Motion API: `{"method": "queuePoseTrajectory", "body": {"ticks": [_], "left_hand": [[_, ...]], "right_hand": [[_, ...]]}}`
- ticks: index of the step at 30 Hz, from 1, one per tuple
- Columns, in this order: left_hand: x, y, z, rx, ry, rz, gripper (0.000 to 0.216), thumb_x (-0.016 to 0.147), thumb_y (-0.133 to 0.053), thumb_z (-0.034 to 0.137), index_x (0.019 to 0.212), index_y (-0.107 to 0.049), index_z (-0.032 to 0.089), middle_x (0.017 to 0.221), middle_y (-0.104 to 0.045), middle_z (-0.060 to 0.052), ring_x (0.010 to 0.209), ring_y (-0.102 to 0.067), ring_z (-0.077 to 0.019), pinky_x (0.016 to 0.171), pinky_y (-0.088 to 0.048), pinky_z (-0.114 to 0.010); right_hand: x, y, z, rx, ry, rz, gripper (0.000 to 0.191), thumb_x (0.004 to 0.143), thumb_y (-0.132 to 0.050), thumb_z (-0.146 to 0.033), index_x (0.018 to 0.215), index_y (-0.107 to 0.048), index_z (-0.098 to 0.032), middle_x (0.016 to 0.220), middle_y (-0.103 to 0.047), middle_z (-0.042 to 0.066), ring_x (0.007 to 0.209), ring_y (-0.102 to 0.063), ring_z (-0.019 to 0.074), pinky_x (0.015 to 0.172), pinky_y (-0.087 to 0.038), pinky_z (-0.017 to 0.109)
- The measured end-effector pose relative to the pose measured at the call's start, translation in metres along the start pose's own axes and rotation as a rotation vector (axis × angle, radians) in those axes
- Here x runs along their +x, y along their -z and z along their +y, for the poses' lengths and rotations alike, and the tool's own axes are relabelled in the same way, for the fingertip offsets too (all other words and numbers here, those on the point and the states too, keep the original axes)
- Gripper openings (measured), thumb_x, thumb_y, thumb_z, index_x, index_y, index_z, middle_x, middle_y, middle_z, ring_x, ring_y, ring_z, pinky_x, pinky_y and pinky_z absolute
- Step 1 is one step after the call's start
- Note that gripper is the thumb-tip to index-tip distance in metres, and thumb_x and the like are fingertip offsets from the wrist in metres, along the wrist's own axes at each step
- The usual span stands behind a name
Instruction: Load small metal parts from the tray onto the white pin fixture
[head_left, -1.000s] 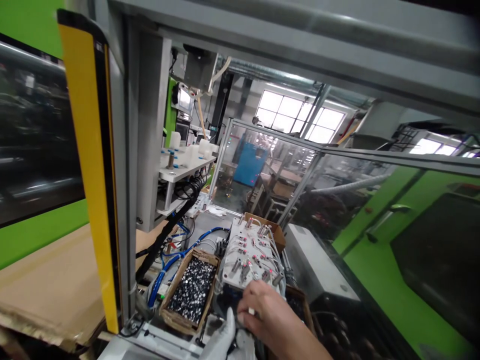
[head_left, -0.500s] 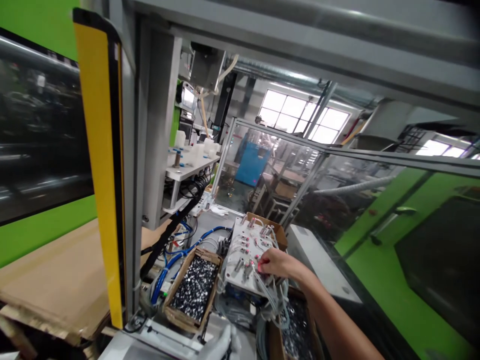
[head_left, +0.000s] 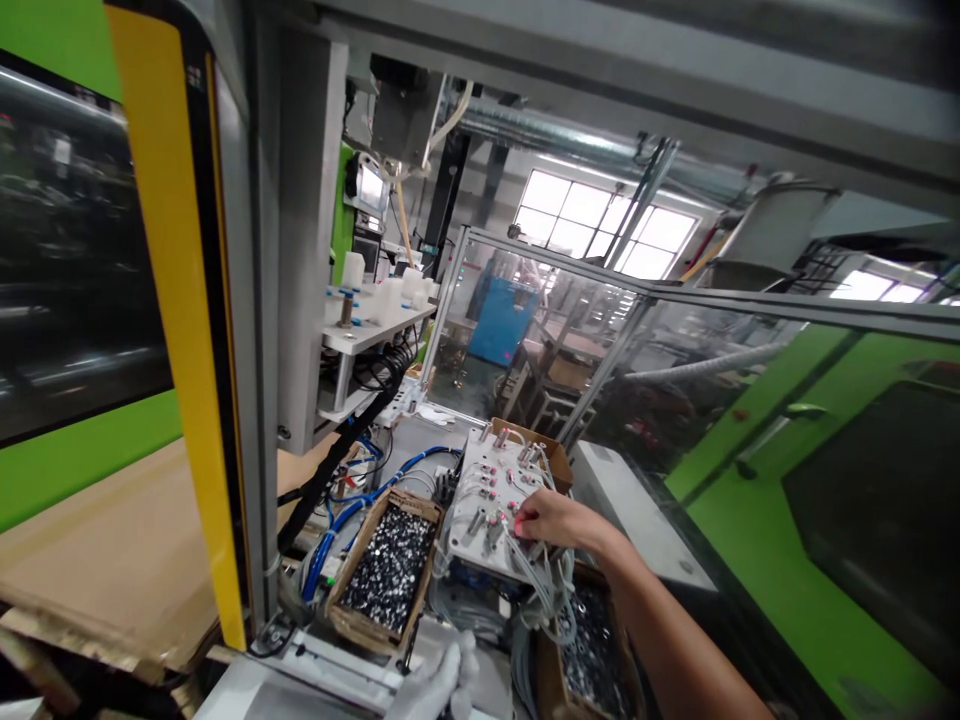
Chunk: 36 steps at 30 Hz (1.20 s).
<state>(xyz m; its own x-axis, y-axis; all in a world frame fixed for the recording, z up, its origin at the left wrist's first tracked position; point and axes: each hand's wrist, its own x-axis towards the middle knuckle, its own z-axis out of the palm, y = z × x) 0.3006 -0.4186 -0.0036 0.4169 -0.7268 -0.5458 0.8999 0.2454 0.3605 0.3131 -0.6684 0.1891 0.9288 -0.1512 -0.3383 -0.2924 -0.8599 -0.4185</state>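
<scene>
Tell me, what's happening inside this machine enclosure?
A person reaches in with a bare right hand, fingertips on a tilted white fixture plate studded with small metal pins and thin clear tubes. The left hand, in a white glove, sits low at the bottom edge, near a brown cardboard tray of small shiny metal parts. A second cardboard box of similar parts lies under the right forearm. Whether the right hand pinches anything is too small to tell.

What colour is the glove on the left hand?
White, seen in the head view: left hand, low by the cardboard box of metal parts.
</scene>
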Motion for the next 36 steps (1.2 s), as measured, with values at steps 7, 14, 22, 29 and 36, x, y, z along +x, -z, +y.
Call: {"method": "queuePoseTrajectory", "body": {"ticks": [7, 14, 22, 29, 36], "left_hand": [[-0.011, -0.018, 0.002, -0.071, 0.019, -0.046, 0.049, 0.056, -0.088, 0.044, 0.084, -0.063, 0.012, 0.056, -0.056, 0.005, 0.036, -0.040, -0.0023, 0.034, -0.024, -0.014], [-0.026, -0.025, 0.008, -0.332, 0.067, -0.093, 0.051, 0.053, -0.092, 0.025, 0.093, -0.063, 0.014, 0.065, -0.062, 0.003, 0.042, -0.046, -0.0022, 0.037, -0.024, -0.012], [-0.025, -0.034, 0.006, -0.201, -0.006, -0.185, 0.052, 0.052, -0.093, 0.033, 0.090, -0.065, 0.013, 0.062, -0.060, 0.004, 0.042, -0.046, -0.0010, 0.038, -0.022, -0.010], [-0.013, -0.027, 0.009, 0.063, 0.047, -0.167, 0.043, 0.080, -0.071, 0.055, 0.089, -0.061, 0.014, 0.059, -0.051, 0.004, 0.040, -0.040, -0.0032, 0.040, -0.025, -0.016], [0.018, -0.022, 0.014, 0.079, -0.156, 0.085, 0.014, 0.088, -0.068, 0.028, 0.080, -0.064, 0.017, 0.070, -0.067, -0.004, 0.063, -0.061, -0.0111, 0.054, -0.049, -0.018]], "right_hand": [[0.011, -0.003, 0.005, -0.007, -0.081, -0.004, 0.015, 0.079, -0.064, -0.024, 0.075, -0.073, -0.012, 0.059, -0.056, -0.002, 0.058, -0.045, 0.0092, 0.052, -0.030, 0.023], [0.014, -0.005, 0.013, 0.004, -0.121, 0.072, 0.022, 0.079, -0.069, -0.033, 0.079, -0.075, -0.012, 0.063, -0.062, 0.001, 0.061, -0.050, 0.0117, 0.053, -0.031, 0.024], [0.013, -0.008, 0.017, 0.085, -0.038, 0.063, 0.015, 0.078, -0.063, -0.020, 0.083, -0.075, -0.014, 0.071, -0.070, 0.001, 0.066, -0.056, 0.0119, 0.058, -0.038, 0.021], [-0.016, -0.007, 0.001, 0.060, -0.005, 0.284, 0.026, 0.090, -0.051, -0.030, 0.088, -0.071, -0.014, 0.080, -0.069, 0.005, 0.074, -0.056, 0.0159, 0.065, -0.037, 0.026], [-0.093, -0.068, -0.070, 0.088, 0.191, 0.295, 0.017, 0.086, -0.060, -0.027, 0.098, -0.072, -0.026, 0.101, -0.066, 0.003, 0.097, -0.060, 0.0188, 0.083, -0.042, 0.027]]}}
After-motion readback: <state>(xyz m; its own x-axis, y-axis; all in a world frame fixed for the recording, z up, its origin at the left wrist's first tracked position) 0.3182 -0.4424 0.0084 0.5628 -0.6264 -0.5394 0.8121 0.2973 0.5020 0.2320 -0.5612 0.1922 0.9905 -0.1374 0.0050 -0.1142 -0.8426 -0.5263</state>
